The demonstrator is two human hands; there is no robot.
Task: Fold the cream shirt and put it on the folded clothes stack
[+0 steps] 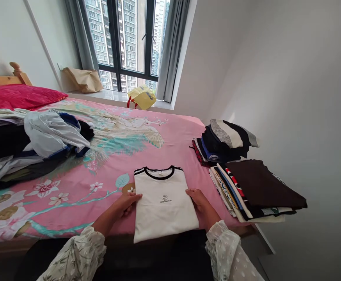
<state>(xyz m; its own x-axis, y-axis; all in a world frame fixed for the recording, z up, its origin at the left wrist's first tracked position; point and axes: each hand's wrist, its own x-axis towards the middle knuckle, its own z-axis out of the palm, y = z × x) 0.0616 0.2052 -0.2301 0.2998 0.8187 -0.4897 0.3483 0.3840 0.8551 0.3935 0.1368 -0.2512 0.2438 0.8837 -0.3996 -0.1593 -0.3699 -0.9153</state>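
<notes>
A white T-shirt [164, 212] with a black-trimmed collar and a small dark print on its chest lies folded into a rectangle at the bed's front edge. Its lower end reaches slightly past that edge. My left hand [127, 203] pinches the shirt's left side between thumb and fingers. On the opposite side, my right hand [199, 200] grips the right edge in the same way, its other fingers partly hidden beneath the fabric. The collar points away from me.
A loose heap of clothes [50, 132] lies on the left of the pink flowered bedsheet [100, 203]. At right stand a folded stack under a brown garment [264, 185] and a darker pile [224, 140] behind it. Paper bag [84, 80] and yellow bag [142, 96] sit by the window.
</notes>
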